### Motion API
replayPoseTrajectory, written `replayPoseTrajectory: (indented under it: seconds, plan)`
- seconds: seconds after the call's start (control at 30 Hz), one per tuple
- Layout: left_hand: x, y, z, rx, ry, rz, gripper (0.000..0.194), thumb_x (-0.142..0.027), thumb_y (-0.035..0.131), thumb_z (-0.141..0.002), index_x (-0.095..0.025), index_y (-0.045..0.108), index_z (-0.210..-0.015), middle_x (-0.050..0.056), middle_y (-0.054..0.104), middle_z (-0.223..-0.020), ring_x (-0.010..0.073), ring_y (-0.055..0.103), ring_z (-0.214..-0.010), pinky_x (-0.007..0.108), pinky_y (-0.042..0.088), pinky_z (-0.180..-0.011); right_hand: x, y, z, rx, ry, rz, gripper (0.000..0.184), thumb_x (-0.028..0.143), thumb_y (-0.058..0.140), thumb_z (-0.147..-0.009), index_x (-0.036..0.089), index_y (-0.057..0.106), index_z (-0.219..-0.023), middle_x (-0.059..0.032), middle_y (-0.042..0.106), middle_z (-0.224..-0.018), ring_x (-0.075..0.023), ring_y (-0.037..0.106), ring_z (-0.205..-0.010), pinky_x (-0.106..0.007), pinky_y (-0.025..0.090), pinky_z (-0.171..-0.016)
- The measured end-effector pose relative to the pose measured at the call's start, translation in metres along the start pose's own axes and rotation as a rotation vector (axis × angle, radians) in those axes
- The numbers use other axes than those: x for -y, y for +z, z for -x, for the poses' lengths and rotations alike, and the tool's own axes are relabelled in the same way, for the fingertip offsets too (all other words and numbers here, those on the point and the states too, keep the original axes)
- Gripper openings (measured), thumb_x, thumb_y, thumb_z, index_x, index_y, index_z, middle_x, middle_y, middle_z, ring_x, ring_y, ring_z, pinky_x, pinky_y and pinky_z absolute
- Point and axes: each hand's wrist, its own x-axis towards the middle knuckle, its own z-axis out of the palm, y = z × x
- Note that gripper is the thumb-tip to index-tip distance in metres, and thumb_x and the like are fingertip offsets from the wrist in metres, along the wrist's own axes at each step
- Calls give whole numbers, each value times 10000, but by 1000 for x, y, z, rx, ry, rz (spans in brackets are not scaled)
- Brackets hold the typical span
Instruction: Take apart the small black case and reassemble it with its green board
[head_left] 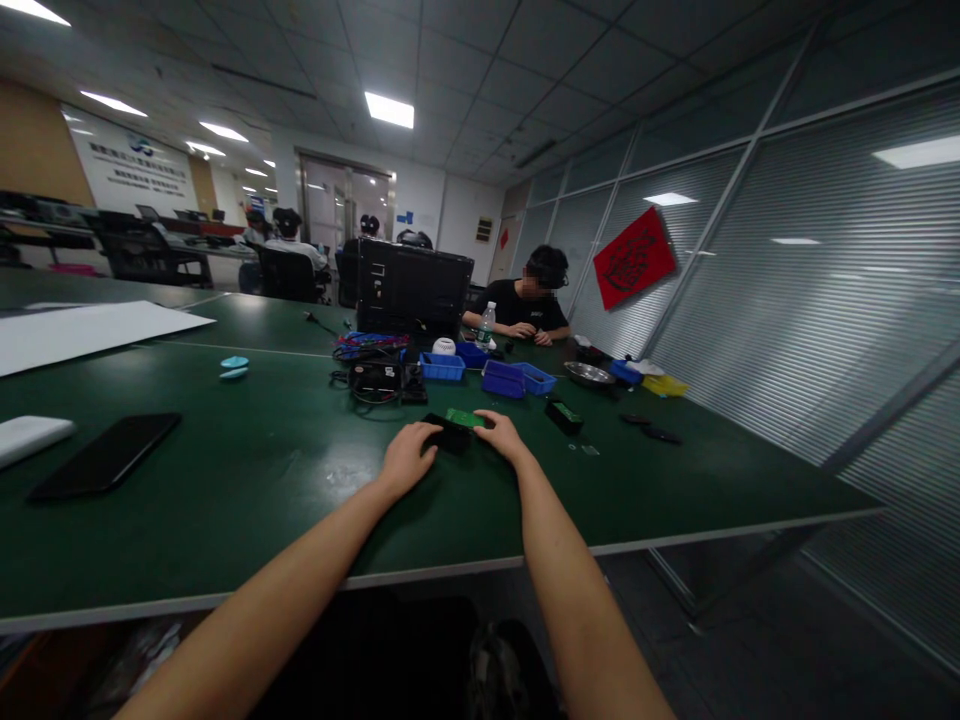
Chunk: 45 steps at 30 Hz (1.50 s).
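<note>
On the green table, my left hand (407, 462) holds the left side of a black plastic case (452, 438), its fingers curled over the edge. My right hand (501, 436) grips the right end of a green circuit board (463, 418), which lies tilted over the case's far side. Whether the board sits inside the case or only rests on it, I cannot tell. To the right stands a second black case (561, 418) with a green board in its top. Small clear pieces (591, 450) lie near it.
Beyond my hands are a black power unit (376, 380) with cables, blue bins (442, 367), a monitor (412, 290) and a water bottle (487, 322). A metal bowl (589, 374) stands right. A black phone-like slab (109, 455) lies left. A co-worker (521, 305) sits across the table.
</note>
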Motion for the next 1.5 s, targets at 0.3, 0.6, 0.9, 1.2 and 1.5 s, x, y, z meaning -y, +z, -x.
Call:
replayPoseTrajectory:
  seconds: [0.3, 0.6, 0.9, 1.2, 1.5]
  plan:
    - [29, 5, -8, 50, -214, -13, 803, -333, 637, -643, -178, 275, -1342, 98, 472, -1274, 231, 450, -1151, 311, 353, -953, 6, 6, -1, 173, -47, -69, 450, 213, 636, -630, 177, 596, -1077, -30, 595, -921, -148, 529, -840, -274, 411, -780]
    - [28, 2, -8, 63, -268, 44, 798, -235, 621, -651, -175, 248, -1354, 98, 517, -1225, 219, 483, -1115, 292, 364, -920, 11, 7, -3, -140, 53, -10, 433, 274, 664, -606, 166, 624, -1024, -36, 546, -861, -145, 498, -755, -286, 407, -745]
    - [31, 5, -10, 57, -330, 66, 901, -273, 658, -630, -158, 166, -1377, 100, 573, -1153, 202, 548, -1029, 262, 401, -850, 34, 18, 4, 75, -163, -493, 433, 312, 640, -654, 228, 598, -1077, -17, 563, -995, -152, 507, -892, -282, 383, -816]
    - [28, 2, -11, 64, -358, 113, 915, -239, 660, -628, -126, 149, -1378, 121, 544, -1204, 205, 524, -1076, 266, 388, -879, 30, 16, 5, 185, -152, -253, 421, 282, 665, -632, 232, 618, -1048, -10, 536, -944, -140, 509, -856, -267, 394, -788]
    - [27, 3, -10, 61, -348, 121, 921, -242, 662, -635, -135, 136, -1383, 122, 531, -1220, 199, 530, -1067, 265, 386, -885, 34, 16, 7, 225, -96, -291, 463, 294, 679, -613, 205, 607, -1061, -24, 588, -969, -171, 512, -894, -318, 373, -840]
